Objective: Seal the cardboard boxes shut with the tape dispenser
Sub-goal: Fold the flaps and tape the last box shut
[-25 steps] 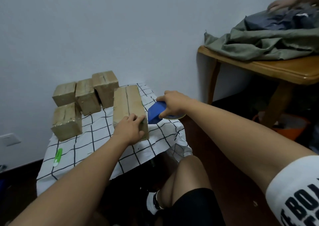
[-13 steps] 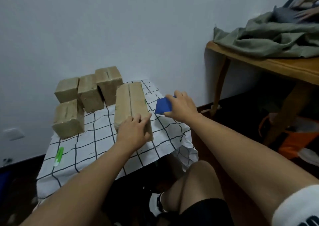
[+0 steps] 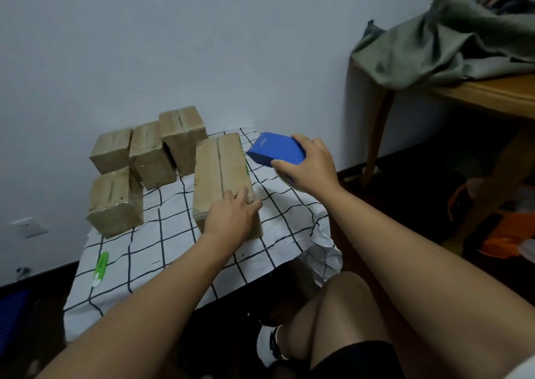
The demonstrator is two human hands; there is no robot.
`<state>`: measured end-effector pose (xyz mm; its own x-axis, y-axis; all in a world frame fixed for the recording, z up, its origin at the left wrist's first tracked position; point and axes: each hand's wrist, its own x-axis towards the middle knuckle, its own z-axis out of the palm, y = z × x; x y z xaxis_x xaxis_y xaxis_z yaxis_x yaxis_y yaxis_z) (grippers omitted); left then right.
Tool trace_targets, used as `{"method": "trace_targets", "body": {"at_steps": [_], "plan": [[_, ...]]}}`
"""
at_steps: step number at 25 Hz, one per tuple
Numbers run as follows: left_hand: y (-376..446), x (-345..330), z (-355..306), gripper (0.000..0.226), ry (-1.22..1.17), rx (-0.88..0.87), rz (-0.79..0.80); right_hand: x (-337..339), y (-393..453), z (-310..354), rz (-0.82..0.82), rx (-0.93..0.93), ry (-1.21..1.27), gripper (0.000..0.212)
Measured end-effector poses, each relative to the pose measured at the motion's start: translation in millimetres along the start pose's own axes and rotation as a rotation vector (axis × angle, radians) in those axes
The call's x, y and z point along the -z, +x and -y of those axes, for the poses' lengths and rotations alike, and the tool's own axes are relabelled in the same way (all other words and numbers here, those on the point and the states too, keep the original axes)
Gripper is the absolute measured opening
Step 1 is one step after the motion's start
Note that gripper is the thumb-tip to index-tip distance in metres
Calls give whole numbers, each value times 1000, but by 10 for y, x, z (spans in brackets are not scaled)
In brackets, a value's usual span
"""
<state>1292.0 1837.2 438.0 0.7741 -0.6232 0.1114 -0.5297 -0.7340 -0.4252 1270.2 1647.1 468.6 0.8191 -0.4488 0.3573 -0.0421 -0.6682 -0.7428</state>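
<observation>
On the checked cloth (image 3: 173, 251), four taped boxes (image 3: 115, 202) wait; left hand (image 3: 231, 219) steadies the unsealed long box (image 3: 220, 173), right hand (image 3: 311, 170) grips the blue tape dispenser (image 3: 275, 148).

One head-worn view — looking forward and down, close over the table (image 3: 179, 251).

Dim, flat indoor light; source not seen. Soft shadow cast under right hand (image 3: 311, 165). Floor below left hand (image 3: 231, 215) lost in darkness. Edges bowed by wide-angle lens; slight softness throughout.
</observation>
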Motion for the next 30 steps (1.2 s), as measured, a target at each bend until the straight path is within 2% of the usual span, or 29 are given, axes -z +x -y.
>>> {"method": "trace_targets", "body": {"at_steps": [4, 6, 8, 13, 15, 19, 21, 24, 27, 30], "plan": [[-74, -66, 27, 62, -41, -55, -54, -154, 75, 197, 41, -35, 331, 71], [-164, -62, 124, 65, -226, -18, -115, -270, 116, 297, 70, -77, 486, 70], [-217, -41, 249, 52, -482, 60, -146, -432, 138, 409, 124, -96, 563, 67], [-167, -191, 401, 33, -733, 56, -203, -734, 168, 524, 201, -77, 544, 54], [-75, -246, 398, 29, -812, 110, -220, -756, 195, 504, 216, -67, 499, 63], [10, -268, 233, 24, -802, 285, -313, -736, 278, 490, 230, -97, 524, 60], [-8, -299, 177, 27, -793, 316, -369, -745, 339, 485, 215, -101, 515, 65], [-31, -317, 179, 28, -759, 281, -401, -787, 376, 431, 211, -78, 486, 73], [-67, -337, 341, 22, -799, 211, -368, -779, 417, 362, 224, -73, 489, 64], [-161, -495, 554, 18, -860, 215, -475, -777, 443, 350, 221, -68, 461, 67]]}}
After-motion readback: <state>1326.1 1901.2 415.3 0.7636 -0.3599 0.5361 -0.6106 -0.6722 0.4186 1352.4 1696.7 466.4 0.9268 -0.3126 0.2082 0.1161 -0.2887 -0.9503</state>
